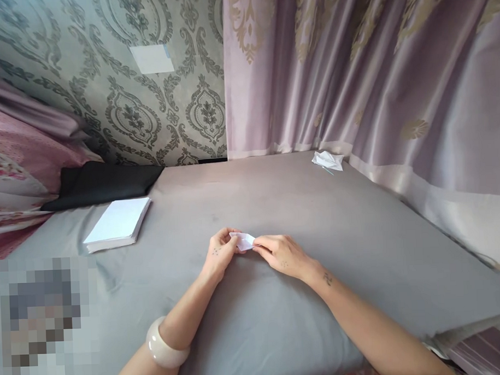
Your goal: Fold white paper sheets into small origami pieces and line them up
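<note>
My left hand (221, 253) and right hand (286, 255) each pinch an end of a small, folded white paper piece (245, 242), low in front of me above a smooth grey cloth (254, 201). My grip covers both ends, so the paper's full shape is hard to make out; some fingertips are lost behind it, and I cannot tell whether it touches the cloth. A glossy cream bangle (167, 346) rings my left forearm, and the frame's bottom edge cuts off both arms. To the left, a thick stack of white paper sheets (118, 222) lies near a flat black fabric item (106, 181); below the stack, a pixelated block masks whatever is there. At far right, folded white paper (328, 161), too small to read clearly, lies by the hem of mauve curtains with gold motifs (288, 98), cropped at the top.
</note>
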### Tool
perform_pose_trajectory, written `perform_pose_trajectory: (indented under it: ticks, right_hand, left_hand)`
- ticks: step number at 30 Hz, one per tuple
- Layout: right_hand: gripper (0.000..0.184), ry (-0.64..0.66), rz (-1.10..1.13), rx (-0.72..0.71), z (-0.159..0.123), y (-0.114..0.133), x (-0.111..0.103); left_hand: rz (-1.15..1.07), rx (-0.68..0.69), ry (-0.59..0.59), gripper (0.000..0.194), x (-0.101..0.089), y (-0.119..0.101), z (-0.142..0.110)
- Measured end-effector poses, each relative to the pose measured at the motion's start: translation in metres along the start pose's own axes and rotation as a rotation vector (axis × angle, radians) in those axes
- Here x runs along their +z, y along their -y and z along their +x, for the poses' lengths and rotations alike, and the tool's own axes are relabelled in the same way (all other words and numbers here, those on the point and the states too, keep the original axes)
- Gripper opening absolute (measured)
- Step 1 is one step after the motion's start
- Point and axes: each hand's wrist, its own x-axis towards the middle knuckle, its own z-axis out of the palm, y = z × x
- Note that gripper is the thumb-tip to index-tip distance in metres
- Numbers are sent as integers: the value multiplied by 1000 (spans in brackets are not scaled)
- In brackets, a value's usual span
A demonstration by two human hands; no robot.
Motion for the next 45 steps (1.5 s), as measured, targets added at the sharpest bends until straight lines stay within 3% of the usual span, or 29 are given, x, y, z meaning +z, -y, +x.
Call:
perform_pose_trajectory:
  ticks: [3, 7, 11, 13, 17, 21, 24, 29, 32, 39, 45]
  right_hand:
    - [26, -27, -29, 117, 6, -16, -10]
    - [28, -76, -231, 461, 21, -63, -42]
    - [31, -106, -288, 544, 48, -95, -63]
    - [30, -91, -286, 522, 68, -92, -59]
    - [28, -56, -251, 447, 113, -64, -30]
    - [30, -72, -250, 502, 136, -59, -12]
    - [33, -107, -285, 626, 129, -85, -20]
    - [35, -163, -340, 825, 99, -141, -58]
    - [35, -175, -339, 876, 87, -161, -74]
    - [36, -211, -279, 893, 73, -167, -80]
    - [39, -261, -263, 911, 52, -148, -78]
  left_hand:
    - [-81, -16, -23, 37, -1, 1, 3]
    - [-72, -29, -63, 41, -6, 5, 8]
    - [-39, -7, -67, 38, -5, 7, 12]
    - [-16, -7, -62, 38, -3, 8, 13]
    - [-13, -11, -42, 38, -4, 8, 14]
    - [-44, -12, -16, 35, -8, 10, 12]
    - [-44, -14, -4, 33, -9, 10, 12]
    - [-3, -22, -9, 30, -6, 10, 13]
    - [9, -23, -10, 30, -5, 11, 15]
    - [44, -23, -6, 30, -8, 12, 14]
    - [24, -19, 2, 33, -11, 17, 18]
